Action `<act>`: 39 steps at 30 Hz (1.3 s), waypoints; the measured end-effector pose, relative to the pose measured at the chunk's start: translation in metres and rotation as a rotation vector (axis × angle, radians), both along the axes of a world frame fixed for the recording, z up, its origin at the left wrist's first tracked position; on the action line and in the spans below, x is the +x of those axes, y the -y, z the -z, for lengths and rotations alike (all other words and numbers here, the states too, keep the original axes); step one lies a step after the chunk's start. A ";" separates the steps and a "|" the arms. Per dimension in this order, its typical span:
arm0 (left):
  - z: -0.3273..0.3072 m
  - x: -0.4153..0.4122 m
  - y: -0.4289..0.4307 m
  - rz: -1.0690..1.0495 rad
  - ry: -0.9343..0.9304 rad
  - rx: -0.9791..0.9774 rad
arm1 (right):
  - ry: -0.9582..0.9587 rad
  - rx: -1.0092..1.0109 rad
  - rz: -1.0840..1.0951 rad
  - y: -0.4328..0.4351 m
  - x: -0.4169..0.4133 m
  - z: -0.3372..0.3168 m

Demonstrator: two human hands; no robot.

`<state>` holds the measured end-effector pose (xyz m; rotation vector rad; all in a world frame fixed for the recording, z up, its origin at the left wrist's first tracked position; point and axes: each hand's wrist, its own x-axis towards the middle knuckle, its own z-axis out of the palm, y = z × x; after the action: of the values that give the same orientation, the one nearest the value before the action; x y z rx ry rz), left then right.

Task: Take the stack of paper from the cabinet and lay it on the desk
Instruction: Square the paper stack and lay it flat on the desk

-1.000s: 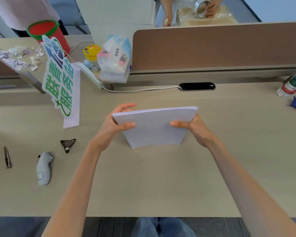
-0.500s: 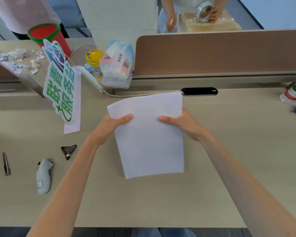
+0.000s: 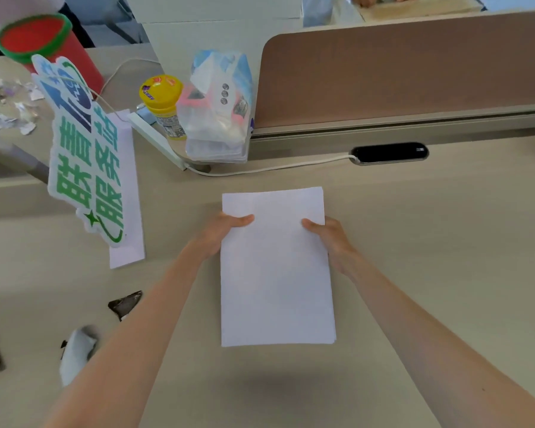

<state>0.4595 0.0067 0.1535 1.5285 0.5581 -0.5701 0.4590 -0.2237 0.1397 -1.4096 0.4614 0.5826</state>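
Note:
A thin stack of white paper (image 3: 275, 273) lies flat, lengthwise away from me, in the middle of the beige desk (image 3: 445, 242). My left hand (image 3: 221, 234) grips its left edge near the far end, thumb on top. On the opposite edge, my right hand (image 3: 331, 242) holds the stack the same way, thumb resting on the top sheet. The cabinet is out of view.
A green and white cut-out sign (image 3: 84, 152) stands at the left. Behind the paper are a yellow-capped bottle (image 3: 162, 103), a plastic tissue pack (image 3: 220, 109), a white cable and a brown divider panel (image 3: 414, 66). A grey handheld device (image 3: 76, 353), a dark scrap and a metal tool lie at the lower left.
The stack went from upright on its edge to tilted, then down flat on the desk. Both hands stayed on its sides and squared it up in front of me.

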 end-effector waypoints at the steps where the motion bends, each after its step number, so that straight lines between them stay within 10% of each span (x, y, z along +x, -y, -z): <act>1: 0.009 0.004 -0.001 -0.015 -0.016 0.018 | -0.002 -0.036 0.010 -0.001 0.003 0.007; 10: 0.053 0.012 0.007 -0.088 0.131 0.463 | 0.136 -0.690 -0.139 -0.011 0.023 0.040; 17: 0.059 0.005 0.008 -0.037 0.105 0.859 | 0.232 -0.839 -0.206 -0.009 0.020 0.048; 28: 0.046 -0.045 0.018 -0.295 0.137 0.726 | 0.325 -0.805 -0.079 -0.008 -0.030 0.043; 39: 0.040 -0.070 0.018 -0.076 0.289 0.694 | 0.309 -0.764 -0.193 -0.001 -0.017 0.041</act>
<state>0.3893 -0.0110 0.1138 2.1853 0.6183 -0.0775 0.4416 -0.2229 0.0983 -2.2534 0.3064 0.3324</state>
